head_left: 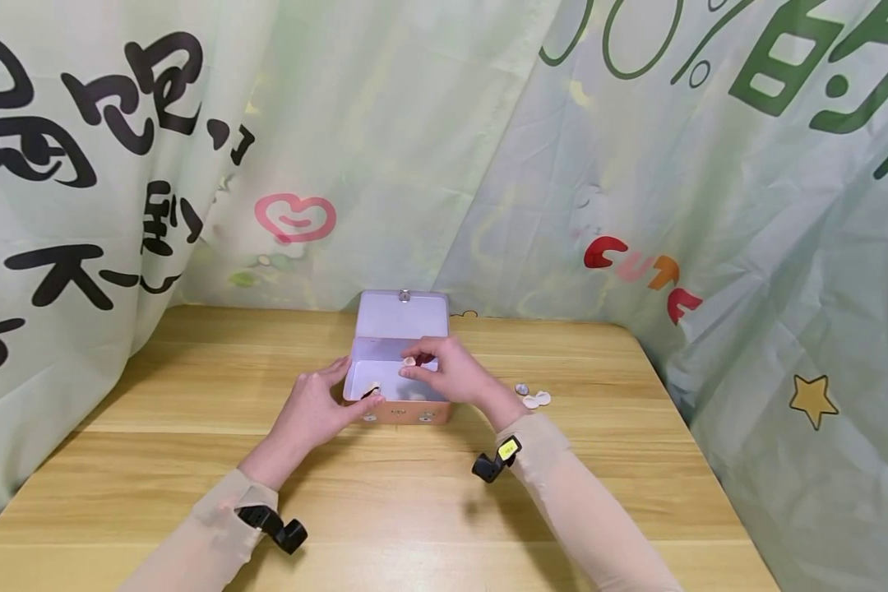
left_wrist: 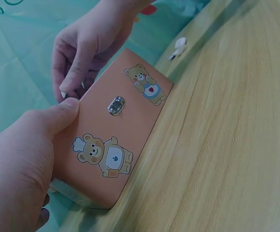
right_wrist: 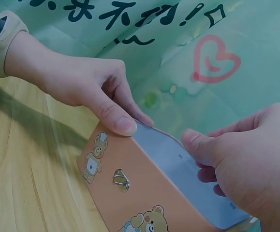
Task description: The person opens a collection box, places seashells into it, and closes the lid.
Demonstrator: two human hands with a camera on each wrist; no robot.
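An orange tin box (head_left: 398,411) with bear pictures and a metal clasp stands on the table, its pale lid (head_left: 403,315) raised at the back. My left hand (head_left: 314,409) grips its left end, thumb on the front rim and fingers round the side. Over the opening, my right hand (head_left: 447,370) pinches a small, round whitish piece (head_left: 409,362) between thumb and fingers. Inside the box, near the left thumb, shows a small whitish-and-dark piece (head_left: 372,390). In the right wrist view the right fingertips hide the pinched piece.
To the right of the box lie a few small round pieces (head_left: 538,399), white ones and a greyish one (head_left: 521,389). The wooden table (head_left: 385,526) ends at a printed curtain (head_left: 385,164) behind and on both sides.
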